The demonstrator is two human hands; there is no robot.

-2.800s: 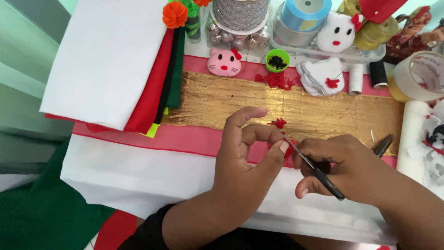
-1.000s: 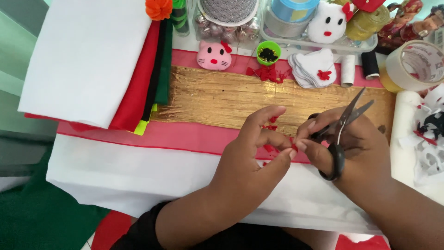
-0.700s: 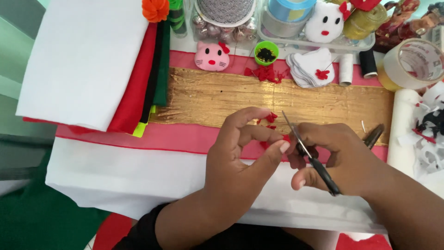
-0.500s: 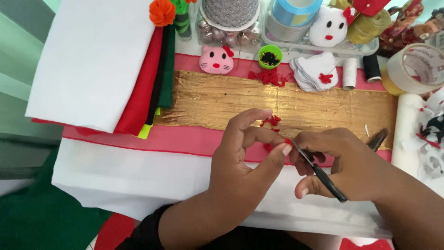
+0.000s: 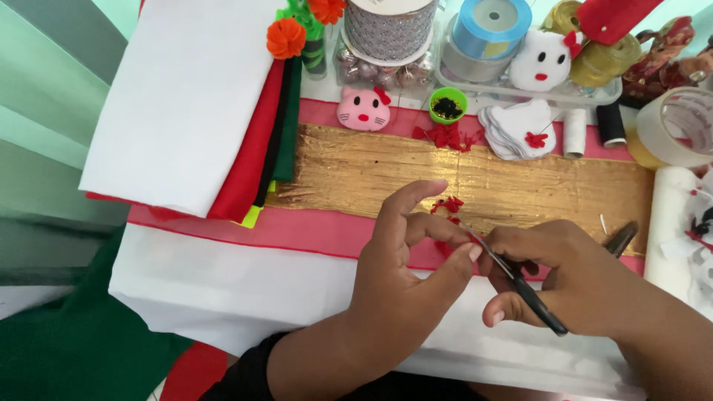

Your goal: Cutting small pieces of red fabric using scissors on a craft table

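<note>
Scissors [image 5: 520, 286] clamped in my right hand [image 5: 564, 278], frame centre-right; my left hand [image 5: 405, 289] pinching small red piece [image 5: 448, 246] at blade tips.

We see the left hand [image 5: 405, 286] palm-up-ish, thumb and finger pinched, index raised. Right hand [image 5: 564, 278] curled shut, knuckles up, just beside it.

You are sitting at a table [image 5: 223, 289] that is wearing a white cloth. Pale green drapes [image 5: 52, 111] are hanging on your left, dark green cloth [image 5: 82, 349] is lying below them, and soft, even light is falling everywhere.
</note>
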